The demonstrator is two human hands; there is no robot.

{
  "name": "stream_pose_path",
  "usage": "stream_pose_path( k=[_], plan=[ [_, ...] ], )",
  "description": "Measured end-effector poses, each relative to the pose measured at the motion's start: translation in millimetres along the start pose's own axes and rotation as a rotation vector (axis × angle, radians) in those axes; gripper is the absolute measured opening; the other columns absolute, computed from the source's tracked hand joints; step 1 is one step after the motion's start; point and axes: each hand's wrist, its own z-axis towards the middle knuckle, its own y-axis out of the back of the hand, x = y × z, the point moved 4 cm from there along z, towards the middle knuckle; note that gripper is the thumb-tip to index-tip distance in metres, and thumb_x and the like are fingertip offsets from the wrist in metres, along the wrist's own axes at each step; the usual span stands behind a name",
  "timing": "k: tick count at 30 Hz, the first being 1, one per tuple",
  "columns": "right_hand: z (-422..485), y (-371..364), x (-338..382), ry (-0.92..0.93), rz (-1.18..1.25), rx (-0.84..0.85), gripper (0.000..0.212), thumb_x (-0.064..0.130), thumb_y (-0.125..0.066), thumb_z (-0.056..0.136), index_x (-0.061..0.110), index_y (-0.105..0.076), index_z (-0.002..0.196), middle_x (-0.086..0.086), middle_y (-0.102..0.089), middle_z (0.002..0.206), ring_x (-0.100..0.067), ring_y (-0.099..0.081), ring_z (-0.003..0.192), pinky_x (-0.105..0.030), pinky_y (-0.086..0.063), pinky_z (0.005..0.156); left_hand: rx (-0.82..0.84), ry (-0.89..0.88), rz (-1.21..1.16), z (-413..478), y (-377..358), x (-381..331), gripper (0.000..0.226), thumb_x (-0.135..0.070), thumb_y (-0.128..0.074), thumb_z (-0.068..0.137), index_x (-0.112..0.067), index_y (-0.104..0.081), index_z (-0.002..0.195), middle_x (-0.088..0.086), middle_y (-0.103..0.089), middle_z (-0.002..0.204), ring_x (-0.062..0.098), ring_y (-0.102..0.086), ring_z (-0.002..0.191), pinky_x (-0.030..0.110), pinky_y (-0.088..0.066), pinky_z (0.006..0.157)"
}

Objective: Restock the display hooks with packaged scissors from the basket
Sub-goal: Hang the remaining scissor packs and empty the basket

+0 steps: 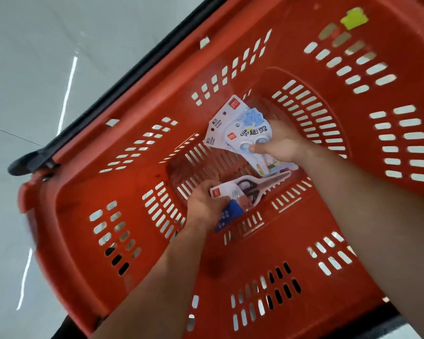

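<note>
The right hand, just right of the frame's centre, is clenched on a fan of small packs, with the thumb pressed on the front one. At least 2 cards are seen, probably bunched so that several can be carried to the hooks at once. Each is a stiff white card with punched hang holes near the top and a clear blister over blue, rounded child's scissors.

Just below, the left hand grasps the card end of a longer pack, where black-handled scissors are held in a moulded clear shell with the tip pointing right. A blue card is caught under the same fingers. This pack lies low by the basket's bottom and is seemingly meant to be lifted out.

Both hands are surrounded by the red plastic basket, hard and glossy, its walls pierced with rows of slots. A black handle is folded along the upper-left rim, and a green sticker is stuck at the upper right. Pale glossy floor fills the left. No display hooks are in view.
</note>
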Motion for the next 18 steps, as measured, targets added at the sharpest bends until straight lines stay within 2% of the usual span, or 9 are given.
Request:
stream_pose_path(
  k=[1, 2, 4, 5, 7, 9, 13, 16, 18],
  plan=[
    [-5, 4, 7, 0.008, -0.023, -0.012, 0.035, 0.015, -0.08, 0.088, 0.028, -0.063, 0.115, 0.024, -0.061, 0.099, 0.012, -0.06, 0.092, 0.005, -0.037, 0.072, -0.018, -0.016, -0.013, -8, 6, -5, 0.029, -0.019, -0.078, 0.092, -0.032, -0.063, 0.113, -0.003, -0.066, 0.124, 0.019, -0.064, 0.114, 0.038, -0.063, 0.088],
    [-10, 8, 11, 0.017, -0.041, -0.028, 0.037, 0.016, -0.082, 0.087, 0.028, -0.062, 0.115, 0.019, -0.063, 0.103, 0.003, -0.062, 0.098, 0.004, -0.039, 0.072, -0.04, -0.029, -0.039, -16, 12, -9, 0.028, -0.016, -0.078, 0.091, -0.031, -0.066, 0.111, -0.003, -0.067, 0.122, 0.02, -0.066, 0.111, 0.034, -0.065, 0.08],
    [-19, 14, 19, 0.035, -0.087, -0.073, 0.05, 0.024, -0.087, 0.08, 0.027, -0.061, 0.123, 0.006, -0.064, 0.124, -0.015, -0.061, 0.117, -0.017, -0.048, 0.097, -0.075, -0.057, -0.067, -35, 25, -18, 0.031, -0.011, -0.078, 0.09, -0.03, -0.07, 0.113, -0.001, -0.069, 0.12, 0.02, -0.067, 0.104, 0.019, -0.058, 0.054],
    [-24, 17, 24, 0.028, -0.105, -0.083, 0.055, 0.024, -0.088, 0.078, 0.027, -0.061, 0.127, 0.002, -0.063, 0.13, -0.019, -0.06, 0.121, -0.029, -0.047, 0.104, -0.086, -0.07, -0.056, -45, 32, -21, 0.031, -0.009, -0.077, 0.09, -0.031, -0.069, 0.111, -0.001, -0.068, 0.116, 0.017, -0.067, 0.098, 0.016, -0.053, 0.049],
    [-34, 20, 36, -0.013, -0.103, -0.035, 0.056, 0.026, -0.088, 0.077, 0.027, -0.062, 0.127, 0.002, -0.065, 0.129, -0.02, -0.061, 0.119, -0.034, -0.046, 0.105, -0.113, -0.101, -0.044, -65, 46, -26, 0.032, -0.007, -0.075, 0.09, -0.034, -0.065, 0.103, -0.005, -0.066, 0.105, 0.006, -0.061, 0.084, 0.014, -0.051, 0.051],
    [-45, 21, 51, -0.027, -0.144, 0.032, 0.063, 0.038, -0.088, 0.069, 0.026, -0.064, 0.126, 0.005, -0.068, 0.126, -0.021, -0.063, 0.118, -0.039, -0.047, 0.108, -0.151, -0.129, -0.05, -86, 61, -30, 0.029, -0.005, -0.074, 0.09, -0.03, -0.065, 0.102, -0.011, -0.064, 0.094, -0.001, -0.058, 0.077, 0.008, -0.047, 0.051],
    [-77, 22, 82, -0.063, -0.104, 0.113, 0.051, 0.032, -0.088, 0.077, 0.023, -0.066, 0.123, 0.006, -0.073, 0.115, -0.02, -0.068, 0.109, -0.036, -0.053, 0.094, -0.206, -0.168, -0.025, -132, 91, -40, 0.025, -0.011, -0.078, 0.089, -0.018, -0.071, 0.112, -0.005, -0.072, 0.101, 0.002, -0.065, 0.08, 0.008, -0.045, 0.048],
    [-116, 25, 111, -0.037, -0.039, 0.112, 0.061, 0.039, -0.089, 0.073, 0.025, -0.062, 0.126, 0.007, -0.071, 0.12, -0.016, -0.068, 0.109, -0.035, -0.053, 0.095, -0.208, -0.224, -0.004, -171, 114, -51, 0.012, -0.01, -0.076, 0.089, -0.017, -0.07, 0.095, -0.001, -0.073, 0.088, -0.002, -0.065, 0.067, 0.008, -0.043, 0.047],
    [-151, 32, 131, -0.02, 0.07, 0.085, 0.07, 0.052, -0.089, 0.063, 0.029, -0.063, 0.124, 0.006, -0.07, 0.124, -0.011, -0.07, 0.106, -0.037, -0.053, 0.101, -0.218, -0.268, 0.017, -199, 129, -62, 0.019, -0.008, -0.074, 0.09, -0.022, -0.064, 0.082, -0.007, -0.067, 0.076, -0.01, -0.061, 0.061, 0.007, -0.043, 0.049]
  ],
)
